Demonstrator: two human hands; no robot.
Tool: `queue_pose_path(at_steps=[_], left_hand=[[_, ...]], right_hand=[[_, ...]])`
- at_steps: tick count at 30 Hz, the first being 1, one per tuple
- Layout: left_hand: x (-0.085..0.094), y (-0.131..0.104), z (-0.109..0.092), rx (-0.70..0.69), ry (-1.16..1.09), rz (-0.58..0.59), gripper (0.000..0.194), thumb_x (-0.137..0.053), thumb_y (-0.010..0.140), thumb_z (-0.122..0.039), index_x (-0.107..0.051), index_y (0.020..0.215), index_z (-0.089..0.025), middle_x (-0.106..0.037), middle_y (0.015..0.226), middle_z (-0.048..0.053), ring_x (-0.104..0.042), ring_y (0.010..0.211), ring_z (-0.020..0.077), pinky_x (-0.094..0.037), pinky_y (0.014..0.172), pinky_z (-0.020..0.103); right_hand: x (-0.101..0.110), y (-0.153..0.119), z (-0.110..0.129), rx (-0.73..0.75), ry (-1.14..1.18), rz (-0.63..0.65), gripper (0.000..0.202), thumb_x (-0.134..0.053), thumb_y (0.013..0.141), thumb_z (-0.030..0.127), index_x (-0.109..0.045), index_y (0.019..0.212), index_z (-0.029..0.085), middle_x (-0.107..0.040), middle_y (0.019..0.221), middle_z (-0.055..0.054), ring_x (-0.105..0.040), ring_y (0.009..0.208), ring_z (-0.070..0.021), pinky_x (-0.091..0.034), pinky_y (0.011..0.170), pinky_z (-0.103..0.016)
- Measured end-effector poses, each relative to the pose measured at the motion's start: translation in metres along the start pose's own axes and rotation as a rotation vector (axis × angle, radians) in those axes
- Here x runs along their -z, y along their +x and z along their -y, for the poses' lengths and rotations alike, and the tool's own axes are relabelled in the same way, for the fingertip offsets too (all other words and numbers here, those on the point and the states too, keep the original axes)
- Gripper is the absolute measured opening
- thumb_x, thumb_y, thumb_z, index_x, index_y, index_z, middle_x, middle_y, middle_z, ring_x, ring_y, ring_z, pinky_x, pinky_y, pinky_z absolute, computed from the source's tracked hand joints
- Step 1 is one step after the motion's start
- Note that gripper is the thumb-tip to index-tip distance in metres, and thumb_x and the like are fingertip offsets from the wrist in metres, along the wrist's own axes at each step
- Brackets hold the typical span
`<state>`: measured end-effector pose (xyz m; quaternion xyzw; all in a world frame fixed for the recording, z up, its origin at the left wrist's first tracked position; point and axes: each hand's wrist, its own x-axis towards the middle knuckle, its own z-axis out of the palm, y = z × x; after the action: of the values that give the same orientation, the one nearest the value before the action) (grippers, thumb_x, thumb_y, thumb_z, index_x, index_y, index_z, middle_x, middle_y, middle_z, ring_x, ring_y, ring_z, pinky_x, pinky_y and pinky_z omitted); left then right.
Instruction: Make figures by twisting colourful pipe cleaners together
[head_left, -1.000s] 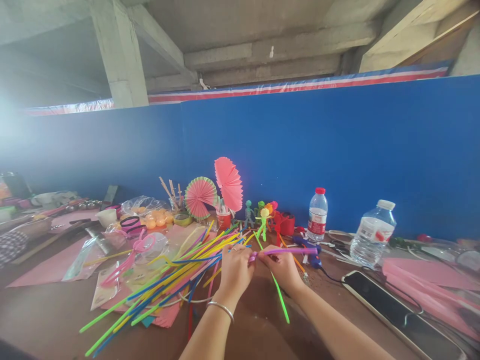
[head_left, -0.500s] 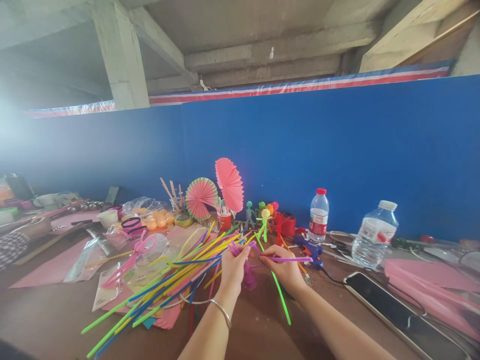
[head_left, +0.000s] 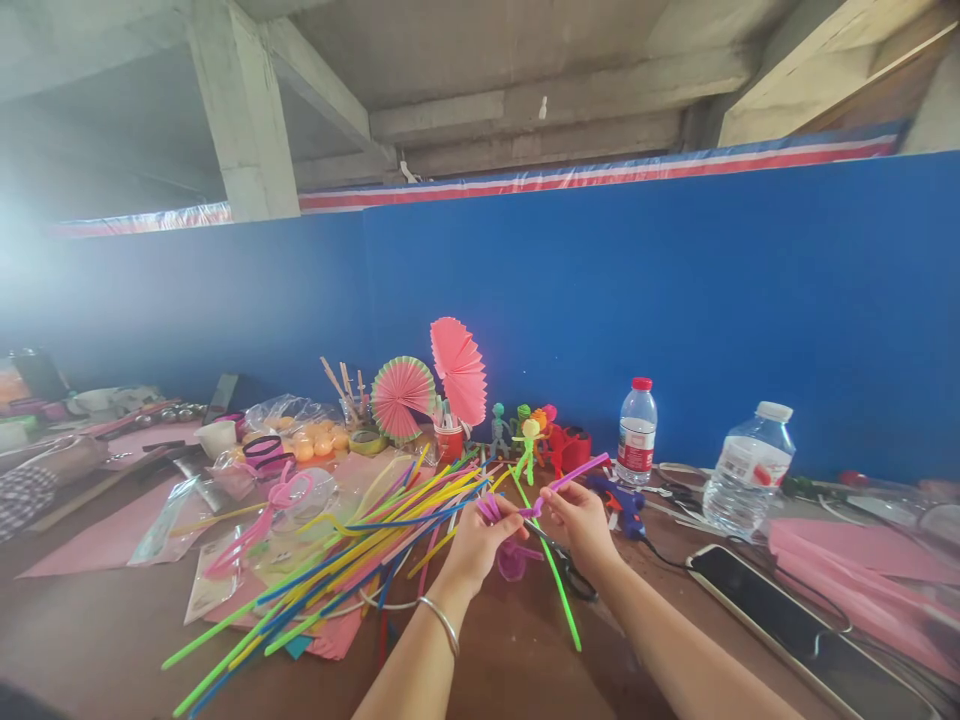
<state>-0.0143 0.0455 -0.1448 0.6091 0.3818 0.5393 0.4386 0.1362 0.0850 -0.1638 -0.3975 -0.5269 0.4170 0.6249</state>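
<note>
Swung up from nearly level half a second ago, the purple pipe cleaner (head_left: 589, 466) now slants toward the red-capped bottle (head_left: 636, 440), pinched between right hand (head_left: 585, 527) thumb and fingertips, while the left hand (head_left: 478, 540) closes on its curled part close by, above the brown table (head_left: 525, 665). Just below the hands show a purple loop (head_left: 513, 562), dark scissors (head_left: 576, 578) and a green pipe cleaner (head_left: 564, 595); farther out, the multicoloured bundle (head_left: 352, 560) spreads leftward, small figures (head_left: 529, 440) stand behind, and a phone (head_left: 787, 610) lies rightward.
</note>
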Motion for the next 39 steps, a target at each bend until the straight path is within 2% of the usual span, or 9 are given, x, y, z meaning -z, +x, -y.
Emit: queue_pose_path(at_steps=[6,10,16,19,22,25,29,32,39], left_hand=[[-0.002,-0.001,0.006,0.055,-0.252,-0.082,0.019,-0.059,0.071,-0.032,-0.055,0.064,-0.015,-0.057,0.055,-0.001,-0.049,0.051,0.0098,-0.038,0.051,0.021],[-0.001,0.003,0.009,-0.009,-0.032,-0.242,0.023,-0.054,0.074,-0.036,-0.059,0.067,-0.015,-0.06,0.06,0.002,-0.054,0.059,0.0137,-0.04,0.057,0.024],[0.006,0.003,0.004,-0.086,0.234,-0.295,0.017,-0.058,0.07,-0.029,-0.06,0.058,-0.017,-0.058,0.058,0.001,-0.053,0.064,0.0174,-0.035,0.068,0.029],[0.006,0.0,-0.001,-0.23,0.606,-0.303,0.013,-0.054,0.072,-0.023,-0.06,0.062,-0.019,-0.059,0.064,0.002,-0.053,0.07,0.0193,-0.032,0.075,0.033],[0.005,-0.002,-0.004,-0.337,0.871,-0.203,0.012,-0.053,0.072,-0.016,-0.06,0.063,-0.019,-0.061,0.068,0.003,-0.054,0.073,0.0196,-0.03,0.08,0.037],[0.004,-0.001,-0.006,-0.283,0.743,-0.078,0.013,-0.057,0.07,-0.017,-0.057,0.057,-0.018,-0.06,0.065,0.002,-0.054,0.07,0.0184,-0.034,0.075,0.035],[-0.001,-0.001,-0.002,-0.058,0.183,0.053,0.013,-0.058,0.071,-0.027,-0.059,0.065,-0.015,-0.06,0.058,0.002,-0.053,0.054,0.0141,-0.04,0.056,0.026],[-0.005,-0.001,0.003,-0.003,-0.034,-0.045,0.021,-0.056,0.073,-0.033,-0.058,0.067,-0.013,-0.059,0.055,0.002,-0.051,0.048,0.0119,-0.04,0.052,0.024],[0.002,0.002,0.004,-0.092,0.159,-0.293,0.022,-0.055,0.073,-0.033,-0.061,0.06,-0.016,-0.06,0.059,0.002,-0.055,0.065,0.0176,-0.038,0.067,0.029]], right_hand=[[-0.01,-0.009,-0.001,-0.02,0.028,0.059,0.025,-0.065,0.063,0.039,-0.055,0.064,0.017,-0.046,0.047,0.005,-0.037,0.041,-0.0076,-0.027,0.041,-0.021],[-0.011,-0.015,0.002,0.121,-0.126,0.078,0.019,-0.067,0.063,0.032,-0.055,0.058,0.018,-0.05,0.053,0.003,-0.043,0.05,-0.0103,-0.032,0.047,-0.022],[-0.008,-0.018,0.009,0.409,-0.488,0.237,0.009,-0.059,0.072,0.025,-0.064,0.066,0.022,-0.06,0.064,-0.002,-0.053,0.063,-0.0156,-0.04,0.058,-0.025],[-0.007,-0.017,0.013,0.391,-0.477,0.258,0.011,-0.059,0.072,0.027,-0.067,0.068,0.022,-0.064,0.066,-0.003,-0.056,0.064,-0.0169,-0.042,0.061,-0.027],[-0.005,-0.014,0.014,0.282,-0.4,0.205,0.014,-0.062,0.069,0.032,-0.067,0.065,0.019,-0.065,0.065,-0.003,-0.057,0.062,-0.0173,-0.043,0.058,-0.027],[-0.003,-0.011,0.012,0.143,-0.286,0.125,0.019,-0.063,0.066,0.035,-0.065,0.062,0.016,-0.062,0.055,-0.001,-0.054,0.051,-0.0148,-0.04,0.05,-0.025],[-0.006,-0.008,0.005,0.085,-0.123,0.038,0.019,-0.066,0.063,0.034,-0.06,0.066,0.016,-0.059,0.054,0.001,-0.051,0.049,-0.0121,-0.039,0.048,-0.023],[-0.01,-0.01,0.002,0.138,-0.096,0.029,0.019,-0.065,0.064,0.034,-0.059,0.068,0.017,-0.058,0.057,0.002,-0.052,0.051,-0.012,-0.04,0.048,-0.023],[-0.012,-0.021,0.003,0.389,-0.375,0.217,0.012,-0.059,0.073,0.029,-0.068,0.077,0.023,-0.067,0.073,-0.004,-0.06,0.068,-0.0184,-0.045,0.064,-0.029]])
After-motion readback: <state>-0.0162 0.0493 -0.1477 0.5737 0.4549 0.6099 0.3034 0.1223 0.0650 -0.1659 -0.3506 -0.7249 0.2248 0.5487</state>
